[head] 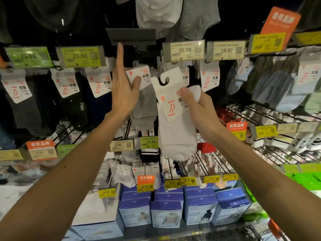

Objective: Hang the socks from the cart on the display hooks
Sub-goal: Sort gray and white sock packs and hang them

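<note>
The biggest thing was the wall-sized sock display [271, 119] with its wire hooks, and the top rows were dark and cut off by the frame. Down low sat a row of blue boxes [166, 213], with print too blurry to read properly. The white socks [177, 136] were held up in front of the middle row, the card tilted left and its hook cutout on no hook. The card read 抗菌 beside a red sock logo. The right hand [199, 108] pinched that card, thumb on the front and fingers curled behind. The left hand [123, 94] had straight fingers pressed together, index pointing up, with the thumb resting on the card of a hanging grey socks pack [145, 105]. The price tags [185, 50] said 25.90 and 19.90, and lower ones said 13.90 and 39.90. An orange sign [281, 20] read 自有品牌. All the fine print was mush.
</note>
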